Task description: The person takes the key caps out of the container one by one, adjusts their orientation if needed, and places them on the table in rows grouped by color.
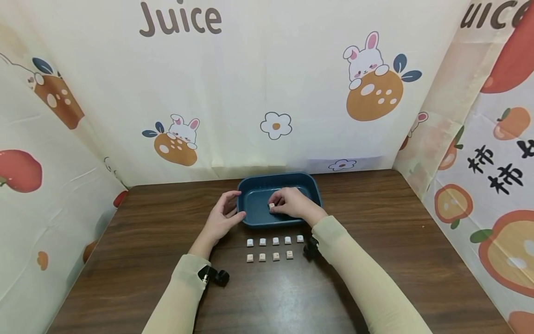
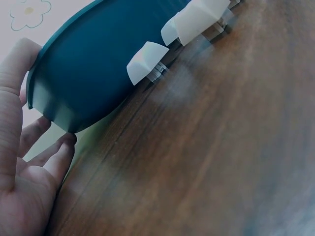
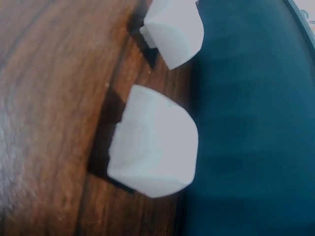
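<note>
A dark blue rectangular tray (image 1: 255,204) sits near the back of the table. At its left end my left hand (image 1: 221,219) holds it, thumb and fingers spread along the rim and outer wall; the left wrist view shows fingertips against the wall (image 2: 86,69). My right hand (image 1: 293,204) is over the tray and pinches a small pale keycap (image 1: 271,205) between thumb and fingers. In front of the tray lie two rows of white keycaps, among them one in the far row (image 1: 276,241) and one in the near row (image 1: 262,257). The right wrist view shows two keycaps (image 3: 155,142) close up, beside the tray wall.
The brown wood table (image 1: 167,218) extends around the tray. Behind it hangs a white printed cloth (image 1: 233,83), with more cloth along both sides. A small black camera is strapped at each wrist, the left one (image 1: 221,277) near the keycap rows.
</note>
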Tool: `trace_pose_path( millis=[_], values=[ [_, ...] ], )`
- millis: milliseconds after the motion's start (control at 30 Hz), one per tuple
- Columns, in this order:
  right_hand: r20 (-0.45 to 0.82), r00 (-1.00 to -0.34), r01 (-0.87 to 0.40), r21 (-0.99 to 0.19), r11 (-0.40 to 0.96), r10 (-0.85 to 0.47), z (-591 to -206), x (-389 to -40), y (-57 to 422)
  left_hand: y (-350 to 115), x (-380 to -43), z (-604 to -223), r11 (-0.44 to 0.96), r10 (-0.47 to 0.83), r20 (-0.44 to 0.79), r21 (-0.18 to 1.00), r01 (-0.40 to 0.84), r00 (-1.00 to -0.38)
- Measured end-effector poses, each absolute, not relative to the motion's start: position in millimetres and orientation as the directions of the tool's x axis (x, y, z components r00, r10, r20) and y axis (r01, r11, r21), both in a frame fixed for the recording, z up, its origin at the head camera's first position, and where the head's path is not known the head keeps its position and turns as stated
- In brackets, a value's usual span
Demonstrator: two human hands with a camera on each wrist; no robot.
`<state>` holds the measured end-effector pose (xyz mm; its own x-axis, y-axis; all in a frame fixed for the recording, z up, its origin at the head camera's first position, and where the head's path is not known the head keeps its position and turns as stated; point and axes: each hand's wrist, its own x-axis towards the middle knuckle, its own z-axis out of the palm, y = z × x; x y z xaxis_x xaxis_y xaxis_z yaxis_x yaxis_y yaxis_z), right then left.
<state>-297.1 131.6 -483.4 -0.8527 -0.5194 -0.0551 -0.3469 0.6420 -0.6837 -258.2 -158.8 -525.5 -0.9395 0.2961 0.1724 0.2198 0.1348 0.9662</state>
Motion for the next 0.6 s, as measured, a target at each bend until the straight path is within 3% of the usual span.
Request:
trace_pose_path(
  millis=[600],
  values=[
    [0.038,-0.853,-0.406,-0.675,0.616,-0.52,-483.2,-296.3,133.1,-158.9,-257.3,-525.6,0.141,0.297,0.174,0.965,0.223,-0.939]
  ],
)
